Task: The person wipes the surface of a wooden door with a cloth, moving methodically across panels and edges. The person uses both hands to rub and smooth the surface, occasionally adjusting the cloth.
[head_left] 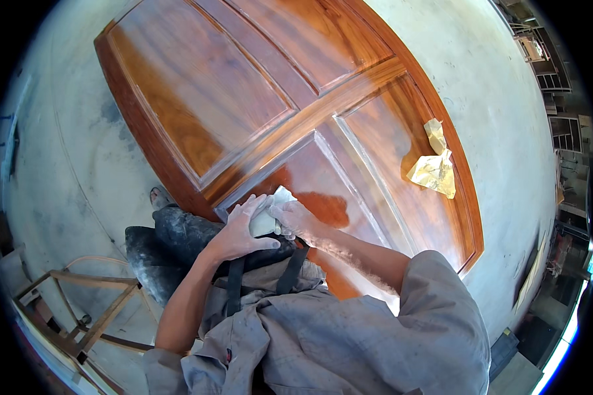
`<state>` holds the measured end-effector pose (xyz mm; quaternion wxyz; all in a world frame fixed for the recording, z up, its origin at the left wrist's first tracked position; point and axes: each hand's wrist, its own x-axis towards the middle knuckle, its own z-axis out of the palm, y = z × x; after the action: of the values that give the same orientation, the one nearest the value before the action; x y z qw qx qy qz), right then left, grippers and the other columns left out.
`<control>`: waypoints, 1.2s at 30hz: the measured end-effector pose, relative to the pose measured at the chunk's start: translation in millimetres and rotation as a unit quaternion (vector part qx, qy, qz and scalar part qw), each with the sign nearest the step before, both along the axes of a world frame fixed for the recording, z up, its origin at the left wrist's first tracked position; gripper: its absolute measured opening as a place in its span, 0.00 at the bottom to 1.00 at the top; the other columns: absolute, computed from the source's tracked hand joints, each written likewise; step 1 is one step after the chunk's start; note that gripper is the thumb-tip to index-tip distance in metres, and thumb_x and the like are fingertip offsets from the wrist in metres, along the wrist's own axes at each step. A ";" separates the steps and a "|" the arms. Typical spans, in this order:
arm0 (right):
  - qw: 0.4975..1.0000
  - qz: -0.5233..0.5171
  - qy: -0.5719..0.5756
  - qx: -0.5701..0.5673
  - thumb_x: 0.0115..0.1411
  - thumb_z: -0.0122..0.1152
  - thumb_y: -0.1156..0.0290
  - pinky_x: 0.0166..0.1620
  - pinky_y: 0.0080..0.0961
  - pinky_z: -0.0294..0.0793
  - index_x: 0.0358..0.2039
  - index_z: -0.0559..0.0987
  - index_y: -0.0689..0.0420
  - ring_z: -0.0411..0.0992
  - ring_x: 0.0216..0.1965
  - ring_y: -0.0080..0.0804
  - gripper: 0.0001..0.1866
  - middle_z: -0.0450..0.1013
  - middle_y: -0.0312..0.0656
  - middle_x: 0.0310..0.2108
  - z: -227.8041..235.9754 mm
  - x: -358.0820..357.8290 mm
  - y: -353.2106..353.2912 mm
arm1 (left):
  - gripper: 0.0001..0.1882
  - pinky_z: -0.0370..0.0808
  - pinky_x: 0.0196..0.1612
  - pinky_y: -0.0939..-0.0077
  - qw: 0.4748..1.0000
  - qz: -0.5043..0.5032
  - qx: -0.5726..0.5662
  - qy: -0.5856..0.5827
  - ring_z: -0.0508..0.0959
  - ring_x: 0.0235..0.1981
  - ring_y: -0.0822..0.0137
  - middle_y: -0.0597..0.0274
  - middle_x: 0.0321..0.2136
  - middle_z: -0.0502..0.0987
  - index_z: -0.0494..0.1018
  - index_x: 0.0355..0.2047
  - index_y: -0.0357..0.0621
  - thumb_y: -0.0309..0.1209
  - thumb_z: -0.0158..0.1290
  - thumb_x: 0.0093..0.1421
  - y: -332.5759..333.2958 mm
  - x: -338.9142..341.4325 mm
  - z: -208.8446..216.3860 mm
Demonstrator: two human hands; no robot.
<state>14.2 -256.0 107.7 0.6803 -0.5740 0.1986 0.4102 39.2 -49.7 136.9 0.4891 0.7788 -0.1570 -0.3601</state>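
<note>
Pale sheet: folded and whitish [263,224], at the middle of the frame, between the two hands, above the person's lap.
Right hand: fingers closed on the sheet's right edge [295,217], knuckles dusted white; the forearm comes in from the lower right.
Left hand: half open at the sheet's left side [238,227], fingers pointing up and thumb stretched out beneath; I cannot tell how firmly it holds.
Door: reddish-brown, panelled wood [339,85], filling the frame from upper left to right of centre; a milky haze covers much of it, with clearer brown strips along the panels.
Red patch: deep orange-red, on the door just right of the hands [326,207].
Yellow paper: crumpled [435,174], lying on the door toward the right of the frame.
Clothes: grey shirt [356,329] at the bottom; dark trousers [184,230] smeared white, left of centre.
Foot: in a sandal [158,197], beside the door's left edge.
Wooden frame: lower left, on the floor [99,280].
Shelves: far right [563,131].
</note>
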 end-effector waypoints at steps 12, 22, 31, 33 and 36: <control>0.573 -0.003 -0.516 -0.637 0.71 0.53 0.66 0.75 0.54 0.51 0.71 0.62 0.61 0.56 0.74 0.59 0.30 0.59 0.58 0.72 -83.2 144.5 -207.5 | 0.37 0.49 0.78 0.46 0.918 -0.143 0.177 -0.324 0.55 0.76 0.48 0.54 0.65 0.74 0.59 0.75 0.50 0.22 0.53 0.65 58.9 42.2 -34.5; 0.548 -0.001 -0.435 -0.714 0.72 0.50 0.59 0.78 0.54 0.44 0.73 0.65 0.51 0.51 0.78 0.47 0.31 0.57 0.43 0.76 -110.3 159.9 -230.1 | 0.36 0.45 0.79 0.44 0.882 -0.276 0.208 -0.321 0.49 0.78 0.47 0.62 0.69 0.70 0.56 0.76 0.53 0.33 0.54 0.70 27.0 69.2 -67.7; 0.549 -0.010 -0.429 -0.718 0.71 0.51 0.60 0.78 0.54 0.45 0.73 0.66 0.51 0.52 0.77 0.48 0.30 0.58 0.44 0.75 -101.1 160.3 -225.4 | 0.39 0.41 0.79 0.42 0.861 -0.315 0.212 -0.338 0.49 0.79 0.50 0.61 0.68 0.71 0.50 0.78 0.53 0.35 0.53 0.71 46.3 72.0 -66.0; 0.555 0.000 -0.420 -0.718 0.72 0.49 0.60 0.78 0.53 0.42 0.74 0.64 0.51 0.50 0.78 0.46 0.31 0.56 0.43 0.76 -96.8 159.3 -225.3 | 0.41 0.44 0.78 0.40 0.883 -0.275 0.160 -0.345 0.50 0.78 0.47 0.64 0.70 0.68 0.51 0.78 0.53 0.34 0.56 0.69 -0.9 90.1 -76.3; 0.561 0.002 -0.404 -0.723 0.74 0.46 0.58 0.79 0.51 0.40 0.75 0.61 0.50 0.48 0.79 0.45 0.32 0.54 0.42 0.78 -106.9 158.0 -226.1 | 0.41 0.44 0.78 0.40 0.876 -0.287 0.192 -0.337 0.50 0.78 0.47 0.63 0.71 0.66 0.50 0.77 0.51 0.35 0.56 0.69 -10.9 90.0 -75.3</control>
<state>172.2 -482.1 0.8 0.0457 -0.9797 0.1322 -0.1437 129.2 -60.6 61.6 0.1221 0.8522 -0.4569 -0.2237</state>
